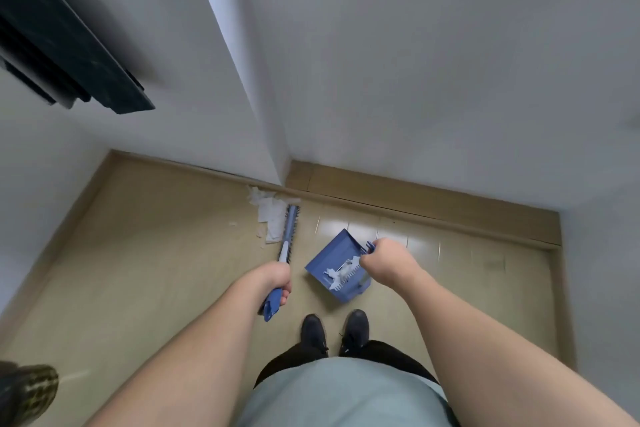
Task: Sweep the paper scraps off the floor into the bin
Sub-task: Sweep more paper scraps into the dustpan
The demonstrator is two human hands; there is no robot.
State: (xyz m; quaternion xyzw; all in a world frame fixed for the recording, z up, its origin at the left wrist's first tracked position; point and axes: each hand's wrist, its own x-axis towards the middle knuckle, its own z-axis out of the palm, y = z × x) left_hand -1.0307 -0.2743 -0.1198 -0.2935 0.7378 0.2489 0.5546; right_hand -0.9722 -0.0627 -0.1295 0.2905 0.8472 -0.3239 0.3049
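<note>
1. Two hands are busy: the left hand point(277, 279) grips the blue handle of a brush point(289, 236), its bristle head down on the floor point(138, 253) near the wall corner.
2. Paper scraps point(272, 215) lie in a white heap just beside the brush head, against the skirting board point(433, 204).
3. The right hand point(384, 258) is curled round the handle of a blue dustpan point(332, 253), tilted, with a few white scraps point(341, 272) inside it.
4. Dark shoes point(313, 331) stand just behind the dustpan.
</note>
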